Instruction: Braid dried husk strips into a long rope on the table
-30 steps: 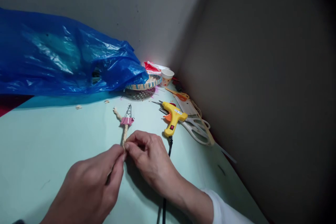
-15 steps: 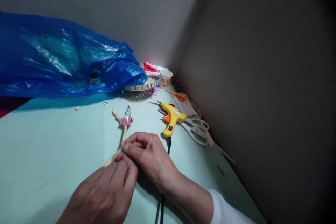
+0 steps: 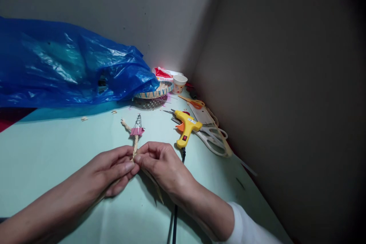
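- Nearest, a black power cord [image 3: 175, 223] runs past the right forearm.
- Pale, flat straw-like strands [image 3: 156, 188] trail loose beneath the right hand [image 3: 167, 167], giving the fingers slack to work with.
- That hand pinches the lower end of a thin cream braid [image 3: 135, 145] between thumb and fingertips; the left hand [image 3: 110, 171] grips the same spot from the other side, fingers curled, probably to hold the plait tight.
- Just beyond, a pink binder clip with silver wire handles [image 3: 137, 131] bites across the braid, seemingly as an anchor.
- To the right, a yellow glue gun [image 3: 187, 125] lies beside white-handled scissors [image 3: 215, 145], near the hands.
- Farther off: a shiny blue plastic bag [image 3: 71, 68], a round woven basket [image 3: 156, 93] and a patterned paper cup [image 3: 179, 84].
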Tool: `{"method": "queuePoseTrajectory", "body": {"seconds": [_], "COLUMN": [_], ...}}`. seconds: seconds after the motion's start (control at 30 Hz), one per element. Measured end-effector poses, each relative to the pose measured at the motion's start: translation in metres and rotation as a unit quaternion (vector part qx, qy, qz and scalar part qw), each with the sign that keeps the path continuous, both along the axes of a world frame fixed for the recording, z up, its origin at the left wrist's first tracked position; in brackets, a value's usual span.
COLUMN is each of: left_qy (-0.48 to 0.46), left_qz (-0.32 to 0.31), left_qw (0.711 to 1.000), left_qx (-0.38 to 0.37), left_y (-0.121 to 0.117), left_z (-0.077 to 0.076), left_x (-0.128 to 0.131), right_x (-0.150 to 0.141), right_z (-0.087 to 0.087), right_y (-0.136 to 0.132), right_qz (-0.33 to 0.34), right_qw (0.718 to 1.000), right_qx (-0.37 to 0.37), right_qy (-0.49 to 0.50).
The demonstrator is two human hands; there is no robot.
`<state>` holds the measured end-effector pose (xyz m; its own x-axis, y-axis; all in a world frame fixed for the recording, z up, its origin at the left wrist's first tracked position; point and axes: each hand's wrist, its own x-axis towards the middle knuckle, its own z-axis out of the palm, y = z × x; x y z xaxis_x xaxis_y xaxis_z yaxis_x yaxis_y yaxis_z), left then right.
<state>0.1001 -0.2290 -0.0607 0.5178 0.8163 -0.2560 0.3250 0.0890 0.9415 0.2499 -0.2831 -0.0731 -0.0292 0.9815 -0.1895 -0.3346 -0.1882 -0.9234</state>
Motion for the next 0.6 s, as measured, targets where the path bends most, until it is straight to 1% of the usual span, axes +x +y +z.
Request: {"method": "queuePoseTrajectory", "body": {"seconds": [0.07,0.13,0.23,0.33,0.4,0.43,0.53,0.6], "left_qy": [0.000,0.002,0.003,0.003,0.006,0.009,0.021,0.035], "left_qz": [-0.010,-0.012,0.014,0.033,0.034,0.032,0.026,0.024], "left_qw": [0.999,0.996,0.995,0.996,0.996,0.997,0.999,0.999], "left_qx": [-0.053,-0.085,-0.094,-0.087,-0.080,-0.073,-0.034,-0.002], "left_y": [-0.001,-0.001,-0.002,-0.004,-0.005,-0.006,-0.005,-0.004], "left_z": [-0.002,-0.002,-0.002,-0.003,-0.005,-0.006,-0.010,-0.012], "left_x": [0.000,0.000,0.003,0.005,0.006,0.005,0.004,0.003], "right_x": [0.003,0.005,0.008,0.008,0.007,0.007,0.003,0.001], "right_z": [0.002,0.003,0.005,0.010,0.016,0.019,0.024,0.025], "right_y": [0.001,0.002,0.000,-0.005,-0.008,-0.010,-0.015,-0.016], "right_qz": [0.004,0.021,0.034,0.033,0.040,0.044,0.053,0.056], "right_qw": [0.998,0.992,0.978,0.952,0.916,0.891,0.798,0.750], "right_qx": [-0.013,-0.029,-0.016,0.029,0.050,0.056,0.056,0.056], "right_qy": [-0.067,-0.124,-0.204,-0.304,-0.395,-0.449,-0.597,-0.656]}}
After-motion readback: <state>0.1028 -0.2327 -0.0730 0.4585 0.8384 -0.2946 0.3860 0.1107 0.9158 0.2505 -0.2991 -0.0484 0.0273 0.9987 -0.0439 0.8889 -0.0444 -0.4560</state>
